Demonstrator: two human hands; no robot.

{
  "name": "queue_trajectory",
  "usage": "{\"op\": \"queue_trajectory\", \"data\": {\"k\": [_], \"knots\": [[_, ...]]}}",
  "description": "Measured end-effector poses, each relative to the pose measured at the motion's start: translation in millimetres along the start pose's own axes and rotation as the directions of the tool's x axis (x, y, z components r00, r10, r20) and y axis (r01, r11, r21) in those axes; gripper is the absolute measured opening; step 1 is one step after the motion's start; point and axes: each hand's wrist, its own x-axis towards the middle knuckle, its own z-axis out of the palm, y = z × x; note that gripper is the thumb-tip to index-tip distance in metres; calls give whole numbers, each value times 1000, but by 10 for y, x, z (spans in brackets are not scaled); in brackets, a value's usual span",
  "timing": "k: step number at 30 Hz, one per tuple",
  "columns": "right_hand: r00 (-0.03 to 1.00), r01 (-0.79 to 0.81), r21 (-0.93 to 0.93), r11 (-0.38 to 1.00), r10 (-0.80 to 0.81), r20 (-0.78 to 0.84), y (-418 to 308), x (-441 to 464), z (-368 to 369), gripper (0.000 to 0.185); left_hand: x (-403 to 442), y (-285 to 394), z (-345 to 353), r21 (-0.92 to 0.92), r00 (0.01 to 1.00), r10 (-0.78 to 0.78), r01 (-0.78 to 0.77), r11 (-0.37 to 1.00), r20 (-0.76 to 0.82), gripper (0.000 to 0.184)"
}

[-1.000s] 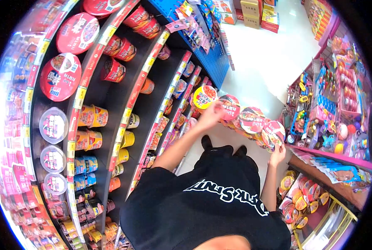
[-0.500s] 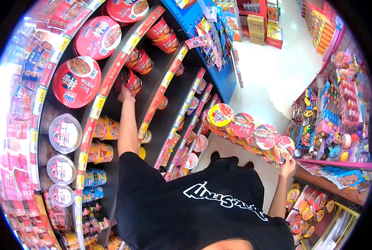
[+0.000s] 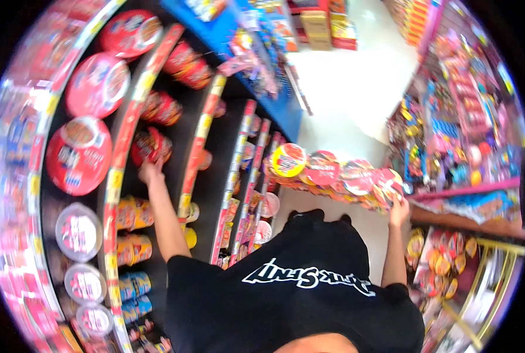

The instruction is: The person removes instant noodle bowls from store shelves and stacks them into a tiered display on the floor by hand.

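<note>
My left hand (image 3: 150,172) reaches into a dark shelf on the left, its fingers closed around the near end of a red instant noodle cup (image 3: 152,146). That cup lies tilted on the shelf board, and part of my fingers is hidden by it. On the right, my right hand (image 3: 399,210) grips the edge of a noodle cup with a red and white lid (image 3: 387,185). This cup ends a row that runs left past a red-lidded cup (image 3: 322,169) to a yellow-lidded cup (image 3: 289,160); more packs show beneath.
Large red noodle bowls (image 3: 79,156) and clear-lidded tubs (image 3: 79,231) line the upper left shelf. Yellow cups (image 3: 134,213) stand below the red ones. A blue pegboard (image 3: 289,115) ends the shelving. Toy racks (image 3: 445,135) and a bin of cups (image 3: 442,259) stand right.
The whole view has shifted and blurred, with the shelves now further left and lower. Both hands stay at the same cups.
</note>
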Motion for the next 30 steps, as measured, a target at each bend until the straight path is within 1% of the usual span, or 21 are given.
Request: {"op": "queue_trajectory", "data": {"k": [2,4,5,6,8,10,11,12,13,14,15,16,17,18,20,22,24,25,26,28,30], "knots": [[996,76,98,992,-72,-49,94,-17,48,40,-313,10,-19,76,994,109,-109,991,-4,37],[994,-6,-42,999,1,-111,46,-53,43,37,-614,-27,-40,163,968,249,-249,955,23,29],[990,-1,-26,1000,-3,-143,-62,-95,77,29,-752,-76,-38,165,941,331,-339,926,76,29],[972,181,-34,983,-184,-147,148,10,73,24,-902,-111,-31,213,906,403,-422,882,125,32],[989,91,116,989,-75,-131,27,-45,112,24,-1568,-70,106,309,841,514,-540,783,166,35],[989,-11,105,994,26,-144,111,-49,98,28,-1885,-153,114,518,639,666,-747,417,386,35],[991,-3,89,996,15,-136,180,-20,95,31,-2134,-256,200,343,759,514,-643,684,400,33],[990,-21,106,994,35,-133,159,-36,75,30,-2387,-330,298,280,735,454,-636,719,503,30],[990,-37,123,992,53,-130,82,-71,97,30,-2690,-417,387,221,740,314,-525,822,595,27],[989,-51,140,989,69,-128,11,-93,118,29,-3062,-446,513,183,700,144,-370,911,699,24],[991,-33,141,989,51,-126,-41,-113,122,29,-3154,-692,551,227,621,83,-404,886,780,21],[992,-32,133,991,48,-119,-59,-113,127,30,-3493,-795,649,212,541,-18,-299,930,841,19],[993,-32,125,992,46,-112,-61,-110,128,30,-3568,-1117,688,265,426,-110,-325,908,898,17],[993,-34,116,993,47,-105,-40,-108,107,30,-3859,-1228,769,278,362,-146,-345,896,921,17],[995,-10,-2,1000,10,-98,16,-90,58,35,-4391,-1377,895,439,264,-399,-111,892,878,18],[996,20,-188,982,-35,-78,-188,-135,32,37,-4481,-2025,950,252,90,-236,-310,917,968,20],[993,-28,-122,992,13,-117,-331,-192,56,39,-4660,-2383,1005,332,94,-319,-332,883,943,22],[991,-15,-98,995,2,-136,-328,-193,73,38,-4767,-2452,1067,428,88,-419,-172,887,904,25],[988,-3,-74,997,-8,-154,-326,-200,81,36,-4851,-2492,1048,489,101,-480,-100,867,871,26],[990,-71,11,997,72,-122,-330,-191,67,37,-5157,-2098,1147,593,113,-593,42,804,797,27],[987,-100,38,994,103,-123,-277,-183,85,37,-5108,-2415,1135,522,110,-519,-5,853,848,25]]}}
